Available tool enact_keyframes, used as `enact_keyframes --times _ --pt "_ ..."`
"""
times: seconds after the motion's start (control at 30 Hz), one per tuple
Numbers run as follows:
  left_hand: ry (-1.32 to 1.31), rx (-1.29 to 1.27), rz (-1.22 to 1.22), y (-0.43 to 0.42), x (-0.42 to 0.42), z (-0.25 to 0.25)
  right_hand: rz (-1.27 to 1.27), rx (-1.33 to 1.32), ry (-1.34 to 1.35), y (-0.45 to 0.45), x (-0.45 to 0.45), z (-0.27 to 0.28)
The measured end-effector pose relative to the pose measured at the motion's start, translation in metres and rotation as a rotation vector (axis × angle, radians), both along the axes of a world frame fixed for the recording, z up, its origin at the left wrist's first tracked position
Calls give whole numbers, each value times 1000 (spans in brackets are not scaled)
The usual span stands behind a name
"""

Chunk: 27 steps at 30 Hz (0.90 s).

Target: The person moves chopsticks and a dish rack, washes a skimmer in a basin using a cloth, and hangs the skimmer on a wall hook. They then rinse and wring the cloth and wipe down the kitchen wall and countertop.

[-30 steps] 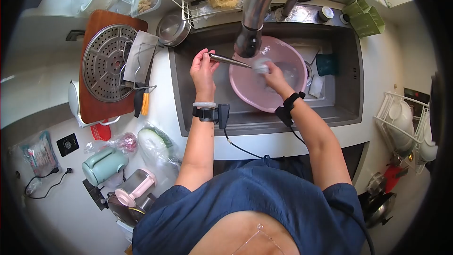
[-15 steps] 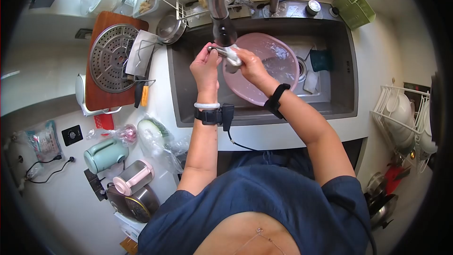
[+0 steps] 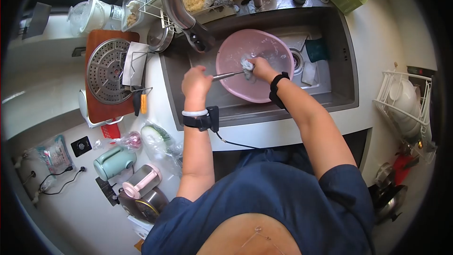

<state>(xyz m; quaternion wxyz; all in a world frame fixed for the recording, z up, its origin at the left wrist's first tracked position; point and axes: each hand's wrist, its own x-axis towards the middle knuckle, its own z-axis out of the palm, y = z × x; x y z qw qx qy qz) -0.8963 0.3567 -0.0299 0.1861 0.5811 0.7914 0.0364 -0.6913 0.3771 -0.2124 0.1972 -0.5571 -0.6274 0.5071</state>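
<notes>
My left hand (image 3: 197, 84) is closed around one end of a slim, shiny metal utensil (image 3: 227, 75) over the left part of the sink. The utensil slants slightly up to the right, and its far end goes into a wet white-grey cloth (image 3: 247, 65), so its kind is hidden. My right hand (image 3: 262, 70) grips that cloth around the utensil's end. Both cloth and right hand are above a pink basin (image 3: 236, 95) with water and suds in it. A curved metal faucet (image 3: 198, 37) hangs just above my left hand.
The basin stands in a dark grey sink (image 3: 353, 66), with a drain (image 3: 296, 60) and a dark green container (image 3: 317, 50) at its right. A cutting board (image 3: 93, 95) bearing a perforated steamer plate (image 3: 109, 71) is at the left. A dish rack (image 3: 401, 104) is at the far right.
My hands have moved apart. The right hand with the cloth has slid along the utensil and lowered over the basin, and more of the metal shows. The camera view has shifted.
</notes>
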Motion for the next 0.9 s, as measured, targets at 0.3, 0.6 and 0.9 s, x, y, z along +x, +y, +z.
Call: enact_keyframes --times 0.3,0.6,0.9 --pt "352 -543 -78 -4 18 -28 -195 74 -269 -11 17 -1" --pt "336 -502 -186 2 20 -39 -17 171 84 -42 -59 52" --pt "162 -607 -116 -10 24 -17 201 -66 -136 -28 -24 25"
